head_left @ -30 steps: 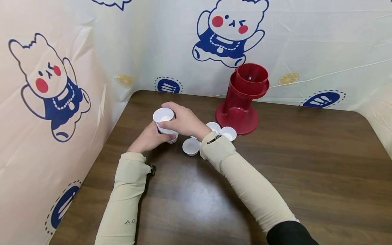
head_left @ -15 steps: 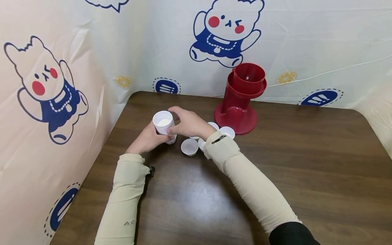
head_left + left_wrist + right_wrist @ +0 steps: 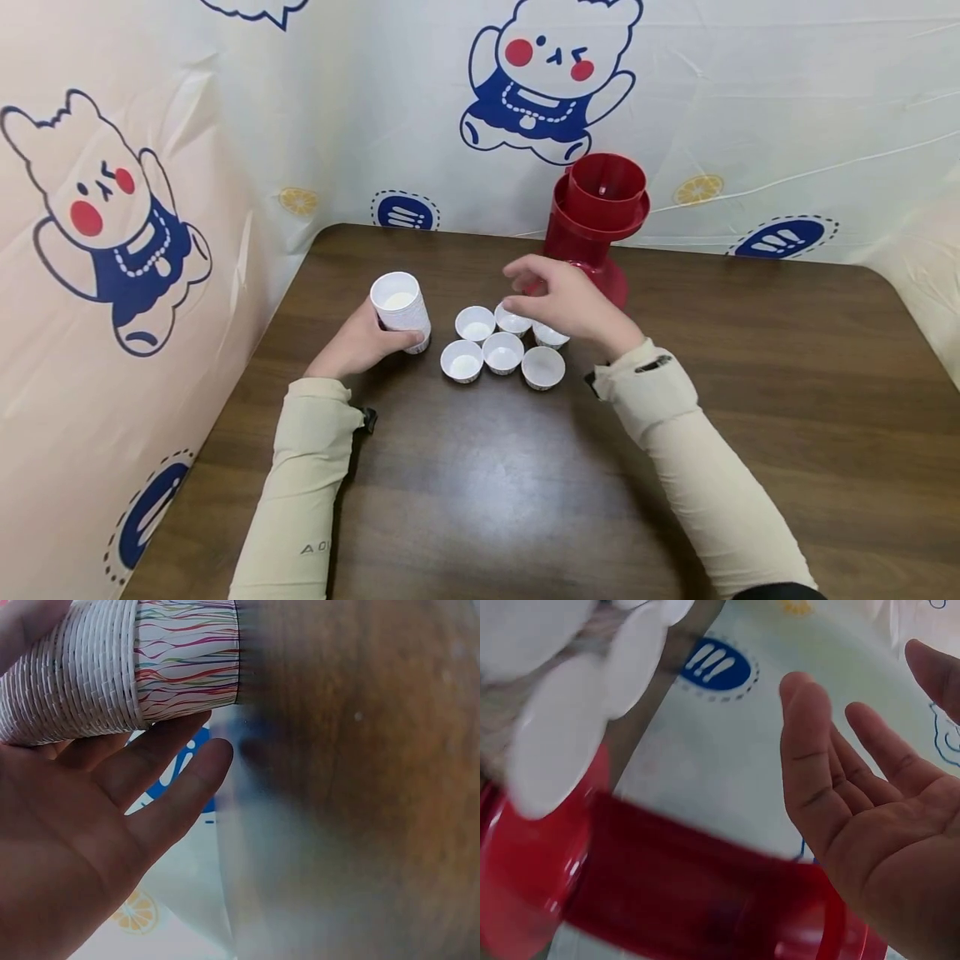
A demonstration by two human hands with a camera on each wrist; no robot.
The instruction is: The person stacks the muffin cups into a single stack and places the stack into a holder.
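On the left of the table, my left hand grips a stack of white paper cups, its thumb across the near side. In the left wrist view the nested rims of the stack show, and the end cup bears coloured wavy lines. Several small white paper cups stand mouth up in a cluster to the right of the stack. My right hand hovers over the back right of that cluster, partly covering it. Its fingers are loosely bent and hold nothing in the right wrist view.
A red two-tier holder with a round tube and wide base stands at the back, right behind my right hand. A printed curtain hangs along the back and left table edges. Brown tabletop extends in front and right.
My right hand has come away from the paper cup stack and moved right, over the small cups, uncovering more of them. My left hand keeps its grip on the stack.
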